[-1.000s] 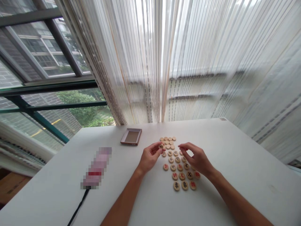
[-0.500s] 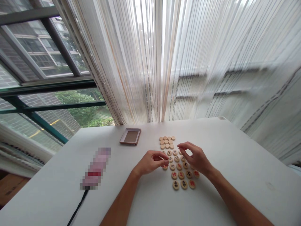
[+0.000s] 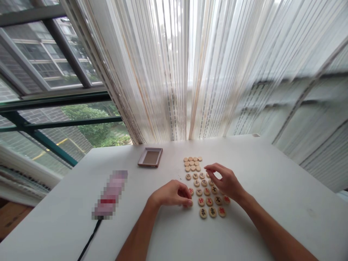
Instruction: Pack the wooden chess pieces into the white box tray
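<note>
My left hand (image 3: pixel 174 194) is closed at the left side of the Chinese chess pieces, its thumb and fingers pinching a round wooden piece (image 3: pixel 191 204) at the table surface. Most of that piece is hidden by the fingertips. My right hand (image 3: pixel 225 182) hovers over the upper right of the rows, thumb and index tips together with nothing visible in them. Beneath it, some pieces are partly covered. Lettered pieces, such as a red-marked piece (image 3: pixel 201 201) and a black-marked piece (image 3: pixel 203 213), lie flat in uneven rows. Behind them sit several blank-looking pieces (image 3: pixel 193 163).
An open shallow box (image 3: pixel 159 158) stands at the back left of the white table (image 3: pixel 174 235). A blurred pink object (image 3: pixel 110 195) with a black cord (image 3: pixel 91 237) lies on the left. String curtains (image 3: pixel 163 90) hang along the table's far edge, beside a window.
My left hand has moved down toward me, from beside the middle rows to a spot left of the lower rows, where a piece shows under its fingertips. My right hand has barely moved.
</note>
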Tool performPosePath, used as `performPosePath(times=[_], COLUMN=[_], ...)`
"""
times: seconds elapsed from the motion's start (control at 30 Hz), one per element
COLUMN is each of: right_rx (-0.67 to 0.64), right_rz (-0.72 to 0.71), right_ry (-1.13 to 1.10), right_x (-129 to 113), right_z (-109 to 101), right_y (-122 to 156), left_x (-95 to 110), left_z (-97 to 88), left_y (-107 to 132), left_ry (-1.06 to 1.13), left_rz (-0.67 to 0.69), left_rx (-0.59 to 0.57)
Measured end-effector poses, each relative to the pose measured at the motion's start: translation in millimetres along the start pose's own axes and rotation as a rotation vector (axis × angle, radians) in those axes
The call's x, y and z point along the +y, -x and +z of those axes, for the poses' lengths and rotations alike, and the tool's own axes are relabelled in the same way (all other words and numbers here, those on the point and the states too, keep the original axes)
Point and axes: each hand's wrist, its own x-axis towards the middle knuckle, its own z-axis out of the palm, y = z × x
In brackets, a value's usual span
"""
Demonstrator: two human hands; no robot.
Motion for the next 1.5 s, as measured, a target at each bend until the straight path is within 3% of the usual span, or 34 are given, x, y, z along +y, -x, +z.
performPosePath(times=[0.33,0.9,1.2,1.5], right_rx=[-0.009,-0.006,0.000,-0.054], right_rz=[0.023,0.050,-0.043,0.021], right_ry=[-0.013,0.044,0.159,0.223], right_x=[0.2,8.8,25.4,43.9], right_z=[1.0,-1.9,-1.6,-1.8], right_y=[1.1,-1.2,-3.6,-5.4], left_x=[-2.3,-3.4,-1.8,0.6], left_z=[8.0,10.1,10.4,8.9], left_y=[-4.6,-5.6,-6.1,-6.2], left_ry=[-0.097,-0.125,-0.115,-0.188], left_rz=[-0.070,-0.031,-0.029,-0.018], left_rx=[0.133,0.126,0.136,0.166])
